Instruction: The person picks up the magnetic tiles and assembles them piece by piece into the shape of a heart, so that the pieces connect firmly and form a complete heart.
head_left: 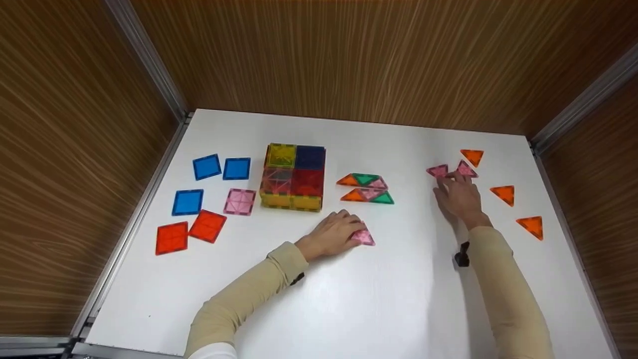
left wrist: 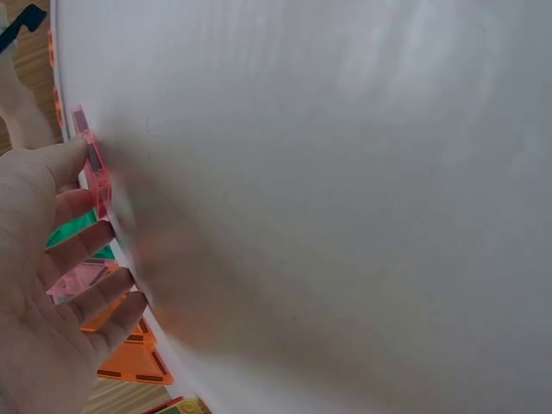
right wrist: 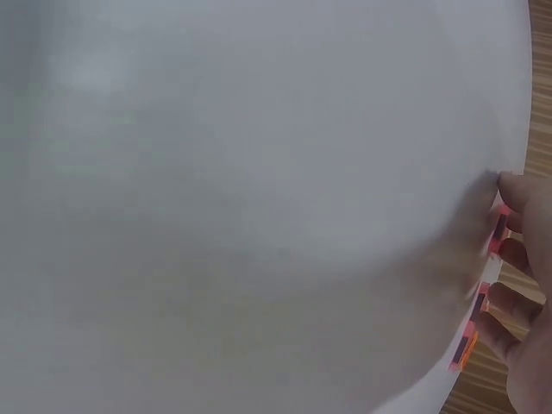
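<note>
My left hand (head_left: 335, 233) rests low over the table. Its thumb and index finger pinch a pink triangle tile (head_left: 365, 236), which the left wrist view shows edge-on; the other fingers lie loosely extended. Just beyond are two strips of orange, green and pink triangle tiles (head_left: 366, 180). On the far right my right hand (head_left: 459, 197) reaches forward, its fingertips at a pink triangle tile (head_left: 437, 170). Another pink triangle tile (head_left: 467, 169) lies beside those fingers. In the right wrist view the fingers are spread and fairly straight, partly covering the pink tiles (right wrist: 498, 231).
A box of yellow, blue, red and pink square tiles (head_left: 291, 202) stands left of centre. Farther left lie blue tiles (head_left: 188, 202), red tiles (head_left: 172, 238) and a pink square tile (head_left: 240, 201). Several orange triangle tiles (head_left: 532, 227) lie at right. Wood-grain panels (head_left: 349, 60) enclose the white table.
</note>
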Motion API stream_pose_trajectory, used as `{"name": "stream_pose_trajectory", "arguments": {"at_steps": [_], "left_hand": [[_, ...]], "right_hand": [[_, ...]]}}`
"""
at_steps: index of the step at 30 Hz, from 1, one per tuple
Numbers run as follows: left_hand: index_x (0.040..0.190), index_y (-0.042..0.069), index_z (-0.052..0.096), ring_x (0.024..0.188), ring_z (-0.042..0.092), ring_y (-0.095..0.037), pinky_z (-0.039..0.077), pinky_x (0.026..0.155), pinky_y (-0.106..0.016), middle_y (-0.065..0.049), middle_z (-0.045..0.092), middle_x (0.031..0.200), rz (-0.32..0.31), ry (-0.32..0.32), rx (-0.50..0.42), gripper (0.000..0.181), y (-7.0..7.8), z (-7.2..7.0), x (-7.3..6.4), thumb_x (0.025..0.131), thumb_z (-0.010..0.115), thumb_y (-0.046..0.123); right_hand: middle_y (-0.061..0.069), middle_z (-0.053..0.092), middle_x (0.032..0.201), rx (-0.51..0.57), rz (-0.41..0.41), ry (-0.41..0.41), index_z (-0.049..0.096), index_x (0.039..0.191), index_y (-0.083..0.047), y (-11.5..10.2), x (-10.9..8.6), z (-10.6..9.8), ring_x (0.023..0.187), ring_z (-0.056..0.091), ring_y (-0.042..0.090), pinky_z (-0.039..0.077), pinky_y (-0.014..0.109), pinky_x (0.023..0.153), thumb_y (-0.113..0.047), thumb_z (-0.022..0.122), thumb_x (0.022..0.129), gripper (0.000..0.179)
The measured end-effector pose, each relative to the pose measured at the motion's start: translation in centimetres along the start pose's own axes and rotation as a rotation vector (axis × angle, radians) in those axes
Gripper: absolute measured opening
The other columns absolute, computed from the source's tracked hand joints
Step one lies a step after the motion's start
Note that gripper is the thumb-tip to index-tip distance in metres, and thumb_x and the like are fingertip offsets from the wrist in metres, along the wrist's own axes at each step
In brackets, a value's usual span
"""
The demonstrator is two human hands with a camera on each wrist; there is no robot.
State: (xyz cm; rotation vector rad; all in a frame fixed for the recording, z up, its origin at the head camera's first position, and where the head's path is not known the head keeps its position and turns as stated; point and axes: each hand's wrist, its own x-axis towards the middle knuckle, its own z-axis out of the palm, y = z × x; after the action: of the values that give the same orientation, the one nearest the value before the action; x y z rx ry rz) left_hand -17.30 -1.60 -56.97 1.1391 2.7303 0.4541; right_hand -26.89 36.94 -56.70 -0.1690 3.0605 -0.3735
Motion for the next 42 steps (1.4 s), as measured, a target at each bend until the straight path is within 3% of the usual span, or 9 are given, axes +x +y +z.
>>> {"name": "stream_pose_trajectory", "arguments": {"at_steps": [9, 18, 30, 42], "left_hand": [[0.144, 0.021, 0.064, 0.133, 0.055, -0.023, 0.049, 0.113, -0.044, -0.002, 0.064, 0.146, -0.008, -0.02, 0.0, 0.042, 0.0, -0.1, 0.0, 0.108, 0.058, 0.041], [0.143, 0.022, 0.065, 0.133, 0.055, -0.023, 0.048, 0.116, -0.047, -0.001, 0.065, 0.145, -0.007, 0.008, -0.005, 0.04, -0.1, 0.1, -0.1, 0.108, 0.058, 0.04], [0.144, 0.022, 0.065, 0.134, 0.055, -0.023, 0.049, 0.113, -0.046, -0.001, 0.064, 0.146, -0.004, -0.009, 0.006, 0.041, -0.1, 0.1, -0.1, 0.108, 0.058, 0.041], [0.142, 0.022, 0.066, 0.134, 0.055, -0.023, 0.049, 0.113, -0.048, -0.001, 0.065, 0.145, -0.016, 0.009, -0.004, 0.04, -0.5, -0.1, -0.3, 0.107, 0.059, 0.04]], "right_hand": [[0.027, 0.054, 0.15, 0.052, -0.056, 0.059, 0.06, 0.143, 0.001, -0.2, -2.5, 0.5, 0.13, 0.05, 0.05, 0.045, 0.067, 0.11, -0.023, 0.06, 0.107, 0.043], [0.022, 0.069, 0.121, 0.13, -0.172, 0.15, 0.074, 0.122, 0.002, -1.1, -6.0, 1.1, 0.106, 0.063, 0.041, 0.057, 0.058, 0.093, -0.007, 0.069, 0.1, 0.024], [0.017, 0.072, 0.121, 0.158, -0.281, 0.132, 0.078, 0.119, 0.0, -2.8, -9.3, 1.9, 0.116, 0.069, 0.038, 0.058, 0.055, 0.099, -0.001, 0.072, 0.096, 0.023], [0.004, 0.077, 0.113, 0.101, -0.46, 0.12, 0.084, 0.11, -0.009, -6.7, -10.5, 2.7, 0.105, 0.073, 0.025, 0.061, 0.044, 0.092, -0.011, 0.081, 0.092, 0.018]]}}
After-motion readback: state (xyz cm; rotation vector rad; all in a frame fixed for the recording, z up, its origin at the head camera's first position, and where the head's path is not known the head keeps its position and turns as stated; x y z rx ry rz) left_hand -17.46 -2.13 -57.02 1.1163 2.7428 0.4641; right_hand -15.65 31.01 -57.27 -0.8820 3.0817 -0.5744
